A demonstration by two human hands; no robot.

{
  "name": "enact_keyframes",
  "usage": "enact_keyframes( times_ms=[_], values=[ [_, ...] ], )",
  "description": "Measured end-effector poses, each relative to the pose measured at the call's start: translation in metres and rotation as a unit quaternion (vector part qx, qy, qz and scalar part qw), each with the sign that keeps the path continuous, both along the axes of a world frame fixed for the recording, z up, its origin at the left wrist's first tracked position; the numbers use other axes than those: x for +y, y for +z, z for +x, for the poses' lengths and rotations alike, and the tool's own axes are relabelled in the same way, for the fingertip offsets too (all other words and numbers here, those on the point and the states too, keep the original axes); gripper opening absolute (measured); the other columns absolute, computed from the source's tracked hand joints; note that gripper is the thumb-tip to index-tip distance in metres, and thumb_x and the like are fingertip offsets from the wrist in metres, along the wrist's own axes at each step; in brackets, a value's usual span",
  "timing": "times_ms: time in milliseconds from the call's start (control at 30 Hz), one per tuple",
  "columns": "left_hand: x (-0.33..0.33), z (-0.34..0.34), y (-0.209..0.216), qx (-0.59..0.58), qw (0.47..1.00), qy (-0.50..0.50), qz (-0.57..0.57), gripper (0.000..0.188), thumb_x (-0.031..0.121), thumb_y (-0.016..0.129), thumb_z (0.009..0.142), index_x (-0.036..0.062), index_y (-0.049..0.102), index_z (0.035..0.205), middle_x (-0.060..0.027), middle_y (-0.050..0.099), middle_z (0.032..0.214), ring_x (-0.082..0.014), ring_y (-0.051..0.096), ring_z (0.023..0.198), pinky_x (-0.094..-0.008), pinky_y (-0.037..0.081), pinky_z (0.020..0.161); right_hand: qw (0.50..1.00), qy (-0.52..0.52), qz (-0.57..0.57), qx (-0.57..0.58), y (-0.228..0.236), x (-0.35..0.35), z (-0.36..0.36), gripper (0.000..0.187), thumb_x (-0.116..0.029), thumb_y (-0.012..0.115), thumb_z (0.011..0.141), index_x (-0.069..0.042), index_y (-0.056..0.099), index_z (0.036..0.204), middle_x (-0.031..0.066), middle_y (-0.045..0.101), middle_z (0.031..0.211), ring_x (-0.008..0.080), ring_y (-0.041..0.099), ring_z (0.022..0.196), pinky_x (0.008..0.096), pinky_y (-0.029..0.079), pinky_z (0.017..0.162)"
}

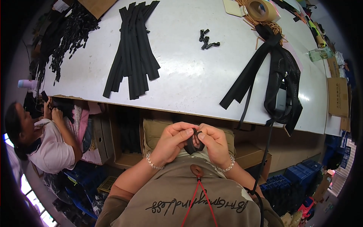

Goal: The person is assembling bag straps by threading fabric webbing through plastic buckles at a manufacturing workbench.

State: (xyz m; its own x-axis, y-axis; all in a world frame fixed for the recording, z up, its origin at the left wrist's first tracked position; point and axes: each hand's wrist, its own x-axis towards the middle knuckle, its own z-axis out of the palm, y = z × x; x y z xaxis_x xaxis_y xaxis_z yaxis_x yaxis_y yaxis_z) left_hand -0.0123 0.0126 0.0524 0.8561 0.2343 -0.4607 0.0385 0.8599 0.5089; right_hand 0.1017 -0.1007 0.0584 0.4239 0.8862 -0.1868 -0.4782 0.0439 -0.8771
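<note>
In front of my body, just off the table's near edge, my left hand (173, 140) and my right hand (216, 145) meet fingertip to fingertip. Both pinch a short black strap (191, 148), which bends into a small loop below the fingers. Whether a small fitting sits on the strap between the thumbs I cannot make out. Beyond the hands, a fanned pile of long flat black strips (132, 56) lies on the white table (177, 75). Several small black plastic buckles (206, 41) rest in a loose cluster to the right of it.
Another black strip (242, 85) and a black mesh pouch holding a grey device (280, 102) lie at the table's right; a black cord hangs from there toward me. Farther back is a tape roll (260, 10). Black cords (72, 38) heap at far left. A co-worker (49, 143) sits at left.
</note>
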Motion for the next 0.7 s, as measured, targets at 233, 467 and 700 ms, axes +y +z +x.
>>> enact_keyframes(
  times_ms=[233,467,700],
  values=[
    [-0.001,0.0,0.003,-0.006,1.0,0.0,-0.005,0.015,0.011,0.054,0.089,0.0013,0.06,0.098,-0.0061,0.063,0.089,-0.0111,0.061,0.078,-0.0263,0.052,0.073,0.998,0.0,-0.03,-0.058,0.01,-0.003,0.003,0.016,0.0,0.047,0.083,-0.001,0.047,0.067,0.0036,0.054,0.072,0.0078,0.051,0.065,0.0214,0.042,0.059],
    [-0.002,0.0,0.001,-0.004,0.998,-0.011,0.054,0.012,0.008,0.054,0.089,0.0004,0.06,0.096,-0.006,0.063,0.09,-0.009,0.06,0.079,-0.0244,0.051,0.073,0.995,0.009,-0.049,-0.083,0.011,-0.003,0.004,0.018,0.001,0.049,0.082,-0.001,0.047,0.064,0.0023,0.054,0.067,0.0068,0.051,0.062,0.0212,0.041,0.056],
    [-0.002,0.0,0.002,0.0,0.997,-0.014,0.073,0.012,0.007,0.054,0.088,-0.0006,0.061,0.095,-0.0062,0.064,0.09,-0.0083,0.059,0.08,-0.0234,0.05,0.073,0.995,0.018,-0.054,-0.077,0.012,-0.003,0.007,0.017,0.002,0.049,0.081,-0.001,0.048,0.064,0.0017,0.054,0.066,0.0053,0.049,0.061,0.0209,0.039,0.054]
  ],
)
